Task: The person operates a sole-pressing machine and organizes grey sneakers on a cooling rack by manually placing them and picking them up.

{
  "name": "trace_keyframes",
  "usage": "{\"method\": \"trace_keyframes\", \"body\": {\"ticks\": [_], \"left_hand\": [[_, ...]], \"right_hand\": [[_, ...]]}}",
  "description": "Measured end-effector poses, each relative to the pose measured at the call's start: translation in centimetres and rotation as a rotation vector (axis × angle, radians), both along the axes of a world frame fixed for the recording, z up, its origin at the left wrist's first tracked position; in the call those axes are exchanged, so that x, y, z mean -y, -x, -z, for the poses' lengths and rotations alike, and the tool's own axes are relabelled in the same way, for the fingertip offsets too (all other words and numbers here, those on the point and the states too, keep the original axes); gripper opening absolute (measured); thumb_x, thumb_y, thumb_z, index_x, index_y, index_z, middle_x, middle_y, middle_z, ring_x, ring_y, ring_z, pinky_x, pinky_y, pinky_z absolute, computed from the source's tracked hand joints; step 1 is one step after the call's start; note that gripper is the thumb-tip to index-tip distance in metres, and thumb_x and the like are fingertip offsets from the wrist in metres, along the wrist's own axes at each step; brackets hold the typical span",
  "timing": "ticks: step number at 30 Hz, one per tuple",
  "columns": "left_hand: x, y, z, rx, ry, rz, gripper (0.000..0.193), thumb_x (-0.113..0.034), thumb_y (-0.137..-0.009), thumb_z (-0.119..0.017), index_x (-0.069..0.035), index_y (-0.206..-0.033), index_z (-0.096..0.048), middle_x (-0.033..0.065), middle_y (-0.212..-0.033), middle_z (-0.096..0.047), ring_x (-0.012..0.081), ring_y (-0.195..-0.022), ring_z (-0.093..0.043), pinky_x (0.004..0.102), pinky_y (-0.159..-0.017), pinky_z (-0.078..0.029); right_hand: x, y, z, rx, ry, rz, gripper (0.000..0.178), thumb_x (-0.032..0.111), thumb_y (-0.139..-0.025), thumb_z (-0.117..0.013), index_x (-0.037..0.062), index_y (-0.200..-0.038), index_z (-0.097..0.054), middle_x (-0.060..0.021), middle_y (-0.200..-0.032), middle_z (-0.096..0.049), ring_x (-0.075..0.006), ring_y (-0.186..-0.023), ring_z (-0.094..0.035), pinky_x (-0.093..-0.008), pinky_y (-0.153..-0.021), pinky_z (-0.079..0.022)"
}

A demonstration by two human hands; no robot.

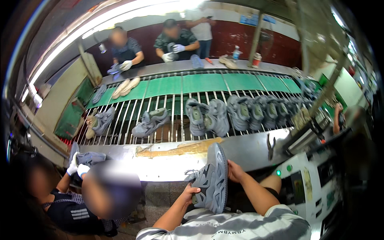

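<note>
A grey lace-up sneaker with a thick chunky sole is held upright on its heel end in front of my chest, toe up, with the sole facing right. My left hand grips its upper near the ankle opening, thumb on the near side. Against the sole's right side rests my right hand, its fingertips partly hidden by the sole's edge. Beyond the metal ledge, several similar grey sneakers stand on the roller conveyor, and a lone sneaker lies tilted left of them.
Pliers lie on the ledge at right. A white control box with lit green buttons stands beside my right arm. At left, a gloved co-worker handles shoes. Across the green belt, gloved people work at a far bench.
</note>
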State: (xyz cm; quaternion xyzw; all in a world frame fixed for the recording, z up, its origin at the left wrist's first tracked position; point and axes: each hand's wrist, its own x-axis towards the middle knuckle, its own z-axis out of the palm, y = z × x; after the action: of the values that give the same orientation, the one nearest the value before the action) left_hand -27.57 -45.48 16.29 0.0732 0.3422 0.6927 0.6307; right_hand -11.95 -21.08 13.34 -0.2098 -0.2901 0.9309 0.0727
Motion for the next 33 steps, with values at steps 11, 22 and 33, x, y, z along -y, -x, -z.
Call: {"method": "trace_keyframes", "body": {"ticks": [11,22,33], "left_hand": [[-10.3,-14.3,-8.5,-0.378,-0.175,0.551,0.082,-0.012,-0.071,-0.073,0.002,-0.141,-0.032,0.0168,-0.129,-0.052,0.0295,-0.118,-0.053,0.0414,-0.099,-0.045],[-14.9,-37.1,-2.1,-0.629,-0.593,1.180,0.019,-0.010,-0.092,-0.062,0.002,-0.107,-0.062,0.0088,-0.099,-0.068,0.0170,-0.091,-0.065,0.0305,-0.087,-0.050],[-16.7,-40.4,8.2,-1.235,-0.662,0.915,0.008,-0.002,-0.081,-0.064,0.000,-0.087,-0.067,0.0069,-0.075,-0.067,0.0127,-0.068,-0.063,0.0250,-0.065,-0.050]], "right_hand": [[10.1,-22.7,-7.6,0.086,-0.693,0.760,0.107,0.043,-0.079,-0.072,0.0159,-0.154,-0.001,-0.0166,-0.152,-0.026,-0.0305,-0.138,-0.028,-0.0412,-0.113,-0.021],[22.6,-52.8,-9.7,-0.007,-0.420,1.701,0.086,0.017,-0.068,-0.066,0.0021,-0.145,-0.031,-0.0160,-0.134,-0.050,-0.0295,-0.119,-0.053,-0.0399,-0.103,-0.041],[17.3,-77.7,-28.6,1.978,-0.646,1.684,0.101,0.045,-0.058,-0.077,0.0090,-0.145,-0.039,-0.0212,-0.136,-0.051,-0.0320,-0.122,-0.053,-0.0371,-0.101,-0.041]]}}
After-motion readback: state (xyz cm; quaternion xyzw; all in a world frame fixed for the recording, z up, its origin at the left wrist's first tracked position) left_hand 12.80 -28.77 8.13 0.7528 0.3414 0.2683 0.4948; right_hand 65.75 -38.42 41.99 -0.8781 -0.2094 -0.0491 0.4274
